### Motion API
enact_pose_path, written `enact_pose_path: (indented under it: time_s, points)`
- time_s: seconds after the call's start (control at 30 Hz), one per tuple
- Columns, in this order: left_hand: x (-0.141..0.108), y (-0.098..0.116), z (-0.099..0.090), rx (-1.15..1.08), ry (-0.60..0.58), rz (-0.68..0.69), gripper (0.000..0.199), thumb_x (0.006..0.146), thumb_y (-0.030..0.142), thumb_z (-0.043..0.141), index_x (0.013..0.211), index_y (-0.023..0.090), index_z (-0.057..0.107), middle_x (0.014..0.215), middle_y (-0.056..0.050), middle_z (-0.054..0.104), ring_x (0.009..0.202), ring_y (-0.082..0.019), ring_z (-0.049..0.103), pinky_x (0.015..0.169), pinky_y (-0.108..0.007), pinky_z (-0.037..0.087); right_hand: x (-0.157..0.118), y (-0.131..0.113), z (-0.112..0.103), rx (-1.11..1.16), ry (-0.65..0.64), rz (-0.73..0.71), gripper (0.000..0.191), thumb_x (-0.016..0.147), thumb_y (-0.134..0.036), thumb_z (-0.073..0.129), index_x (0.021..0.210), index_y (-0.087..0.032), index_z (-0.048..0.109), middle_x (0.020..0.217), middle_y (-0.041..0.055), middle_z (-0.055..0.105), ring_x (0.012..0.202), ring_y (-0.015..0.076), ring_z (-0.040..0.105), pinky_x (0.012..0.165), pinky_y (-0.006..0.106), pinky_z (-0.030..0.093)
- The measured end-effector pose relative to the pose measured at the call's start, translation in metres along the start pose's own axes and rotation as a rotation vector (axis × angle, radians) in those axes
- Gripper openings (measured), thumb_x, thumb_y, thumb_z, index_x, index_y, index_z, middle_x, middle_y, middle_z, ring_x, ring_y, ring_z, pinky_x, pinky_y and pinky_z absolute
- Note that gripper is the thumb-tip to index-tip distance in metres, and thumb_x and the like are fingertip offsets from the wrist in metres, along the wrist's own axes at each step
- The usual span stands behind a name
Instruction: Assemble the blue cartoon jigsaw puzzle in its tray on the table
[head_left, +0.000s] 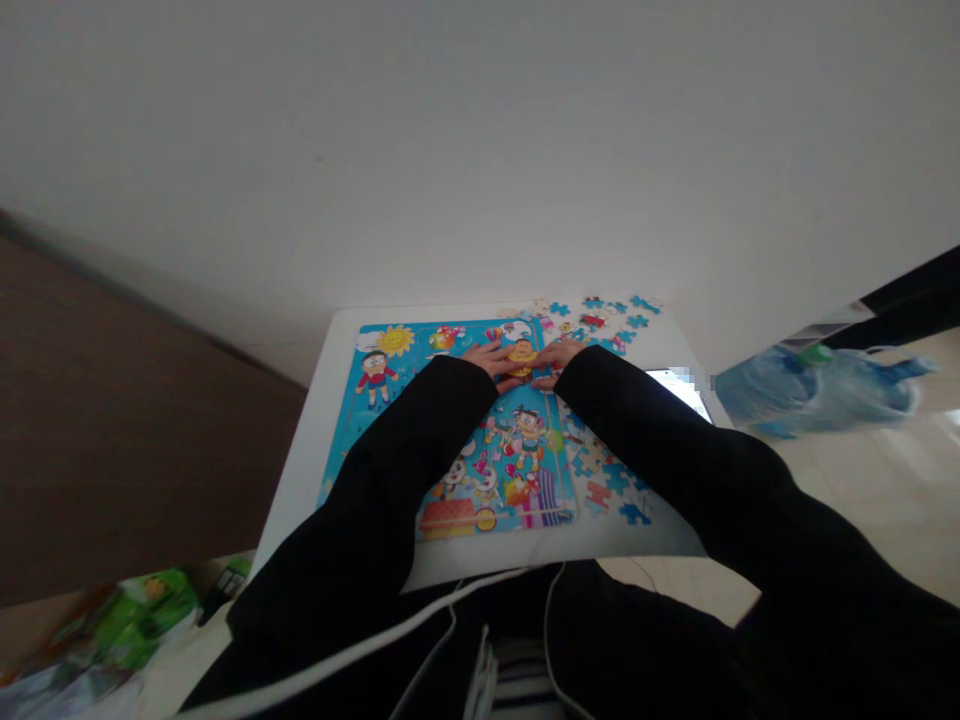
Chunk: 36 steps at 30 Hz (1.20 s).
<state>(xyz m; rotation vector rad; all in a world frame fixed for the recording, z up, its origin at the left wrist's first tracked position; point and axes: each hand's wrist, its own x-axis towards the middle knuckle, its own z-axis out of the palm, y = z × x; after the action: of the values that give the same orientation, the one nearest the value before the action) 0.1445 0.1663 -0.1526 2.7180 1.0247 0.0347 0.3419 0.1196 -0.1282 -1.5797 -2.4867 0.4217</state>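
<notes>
A blue cartoon jigsaw puzzle [442, 345] lies flat in its frame on a small white table. My left hand [487, 362] rests on the upper right part of the picture, fingers stretched out beside a figure in yellow. From the right side, my right hand [556, 362] touches the puzzle near its right edge. Its fingers are bent and drawn together; anything between them is too small to make out. Loose puzzle pieces [634, 512] are scattered right of the puzzle, above and below my right forearm. My sleeves cover the lower left and part of the right side.
A phone with a lit screen [679, 392] lies at the table's right, partly behind my right sleeve. The white table [300, 470] stands against a pale wall [480, 150]. Large plastic water bottles [832, 388] are on the floor at right; green packages [150, 610] sit at lower left.
</notes>
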Motion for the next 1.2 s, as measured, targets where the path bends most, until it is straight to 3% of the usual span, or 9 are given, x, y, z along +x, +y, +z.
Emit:
enact_pose_path:
  time_s: [0.13,0.23,0.43,0.6,0.73,0.9,1.0,1.07,1.2]
  points:
    - [-0.006,0.005,-0.007,0.015,0.042,0.034,0.04,0.085,0.041,0.051,0.123,0.031,0.052,0.133,-0.004,0.048,0.125,-0.029,0.039,0.102,-0.05,0.034,0.004,-0.004,-0.001,-0.007,0.007,0.027,0.036,0.07,-0.033,0.069,0.104,-0.02,0.068,0.096,0.01,0.068,0.09,0.0238,0.062,0.086,0.036,0.045]
    - [-0.011,0.008,-0.009,0.022,0.071,0.037,0.038,0.085,0.041,0.051,0.122,0.032,0.052,0.133,-0.002,0.048,0.126,-0.028,0.038,0.103,-0.049,0.033,0.014,-0.009,-0.001,-0.027,-0.081,0.108,0.035,0.068,-0.031,0.071,0.101,-0.02,0.069,0.091,0.0101,0.068,0.084,0.0249,0.063,0.081,0.039,0.048]
    - [-0.012,0.01,-0.01,-0.013,0.03,0.007,0.04,0.086,0.041,0.049,0.123,0.028,0.051,0.135,-0.005,0.045,0.126,-0.027,0.038,0.104,-0.052,0.03,0.028,-0.01,0.003,-0.012,-0.223,0.262,0.034,0.067,-0.035,0.072,0.098,-0.022,0.071,0.09,0.0068,0.068,0.079,0.0207,0.062,0.074,0.031,0.048]
    - [-0.013,0.01,-0.009,-0.023,0.039,0.0,0.04,0.085,0.04,0.05,0.124,0.03,0.049,0.135,-0.004,0.045,0.127,-0.026,0.038,0.105,-0.051,0.029,0.014,-0.009,0.008,-0.066,-0.063,0.174,0.034,0.067,-0.038,0.071,0.097,-0.023,0.071,0.1,0.0092,0.065,0.085,0.0236,0.061,0.08,0.036,0.047]
    - [-0.011,0.009,-0.006,-0.026,0.052,-0.017,0.041,0.085,0.041,0.05,0.124,0.027,0.05,0.136,-0.006,0.043,0.127,-0.027,0.038,0.105,-0.051,0.028,-0.003,-0.016,0.016,-0.123,0.116,0.023,0.031,0.078,-0.039,0.057,0.101,-0.023,0.069,0.096,0.0074,0.068,0.086,0.0222,0.061,0.087,0.039,0.043]
    - [-0.002,0.003,-0.001,0.008,-0.028,-0.027,0.039,0.083,0.043,0.053,0.121,0.033,0.052,0.136,-0.003,0.044,0.128,-0.029,0.035,0.103,-0.053,0.03,-0.017,-0.027,0.019,-0.146,0.137,-0.07,0.031,0.083,-0.031,0.047,0.103,-0.021,0.067,0.094,0.0075,0.07,0.084,0.0194,0.062,0.084,0.036,0.043]
    - [0.002,0.0,0.001,0.019,-0.033,-0.029,0.039,0.083,0.042,0.053,0.121,0.034,0.052,0.136,-0.003,0.044,0.128,-0.028,0.036,0.103,-0.053,0.029,-0.024,-0.02,0.004,-0.119,0.194,-0.098,0.032,0.085,-0.032,0.043,0.1,-0.018,0.068,0.097,0.0076,0.069,0.089,0.0187,0.063,0.085,0.033,0.044]
    - [0.001,0.0,0.0,0.016,-0.021,-0.027,0.038,0.084,0.042,0.051,0.121,0.035,0.052,0.135,-0.003,0.045,0.127,-0.028,0.037,0.103,-0.054,0.029,-0.03,-0.004,-0.016,-0.11,0.23,-0.015,0.029,0.083,-0.032,0.047,0.097,-0.021,0.069,0.096,0.0053,0.07,0.087,0.0186,0.064,0.082,0.032,0.047]
    - [-0.004,0.002,-0.002,0.014,-0.011,-0.013,0.037,0.083,0.042,0.051,0.12,0.036,0.053,0.135,-0.002,0.046,0.127,-0.028,0.038,0.101,-0.054,0.032,-0.047,0.046,-0.063,-0.113,0.228,0.466,0.024,0.075,-0.031,0.06,0.095,-0.023,0.071,0.074,0.0036,0.07,0.064,0.0163,0.063,0.066,0.029,0.049]
